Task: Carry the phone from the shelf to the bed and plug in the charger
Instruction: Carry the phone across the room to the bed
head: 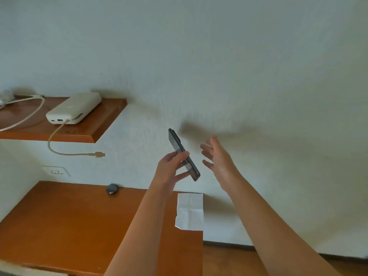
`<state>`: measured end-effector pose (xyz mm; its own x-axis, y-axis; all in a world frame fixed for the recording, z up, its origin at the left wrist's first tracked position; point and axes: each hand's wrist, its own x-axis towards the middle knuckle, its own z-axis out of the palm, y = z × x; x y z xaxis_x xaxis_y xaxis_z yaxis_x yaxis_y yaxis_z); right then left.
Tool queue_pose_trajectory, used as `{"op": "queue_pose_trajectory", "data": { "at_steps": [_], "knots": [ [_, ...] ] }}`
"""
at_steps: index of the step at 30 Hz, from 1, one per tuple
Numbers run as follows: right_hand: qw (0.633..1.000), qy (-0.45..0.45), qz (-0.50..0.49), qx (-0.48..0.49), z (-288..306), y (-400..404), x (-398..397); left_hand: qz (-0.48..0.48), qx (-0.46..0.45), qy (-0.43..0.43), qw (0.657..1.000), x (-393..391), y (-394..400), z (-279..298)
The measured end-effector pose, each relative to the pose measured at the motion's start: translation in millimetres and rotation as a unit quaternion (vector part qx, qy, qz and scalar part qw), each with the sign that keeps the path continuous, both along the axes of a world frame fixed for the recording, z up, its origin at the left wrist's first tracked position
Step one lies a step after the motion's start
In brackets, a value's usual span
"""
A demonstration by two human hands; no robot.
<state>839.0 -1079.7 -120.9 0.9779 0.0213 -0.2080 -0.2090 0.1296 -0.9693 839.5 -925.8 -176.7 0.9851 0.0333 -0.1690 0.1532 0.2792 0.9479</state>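
At the far left a wooden wall shelf (103,124) carries a white power bank (74,107) and a looping white cable (25,114) whose far end runs off the picture. A second, beige charger cable (59,150) comes out of the power bank, drops over the shelf's front edge and hangs free against the wall, its plug (99,154) connected to nothing. Below it a wall socket (56,171) sits flush in the plaster, and lower still an orange-brown table (59,226) bears a small dark rounded object (112,189) near its back edge and a white sheet of paper (189,211) hanging over its right corner.

Moving right, the phone (184,154) is off the shelf and in the air, tilted edge-on, pinched low on its body by the left hand (169,172), thumb on one face and fingers on the other. Just beside it, not touching, the right hand (218,159) is spread wide and grasps nothing.

So the pick-up looks done; the carry to the bed, which is not in view, and the plugging-in both seem still ahead. The rest is a bare pale wall (258,66), with a strip of dark skirting and wooden floor (229,261) at the lower right
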Motion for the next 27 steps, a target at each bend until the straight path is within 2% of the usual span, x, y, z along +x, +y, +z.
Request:
{"op": "queue_pose_trajectory", "data": {
  "at_steps": [11, 18, 23, 27],
  "knots": [
    [0.992, -0.001, -0.125, 0.024, 11.0, -178.1, -60.9, -0.141, -0.04, -0.017, 0.989, -22.0, -183.7, 26.2],
    [0.971, 0.004, -0.236, 0.027, 9.8, -274.0, -106.2, -0.261, -0.042, 0.005, 0.964, -33.9, -294.6, 28.2],
    [0.942, 0.005, -0.336, -0.002, 11.6, -325.9, -138.3, -0.361, -0.051, 0.008, 0.931, -37.3, -366.0, 29.9],
    [0.902, 0.013, -0.432, -0.007, 12.8, -355.7, -164.2, -0.452, -0.047, 0.017, 0.891, -46.7, -416.9, 25.1]
  ]
}}
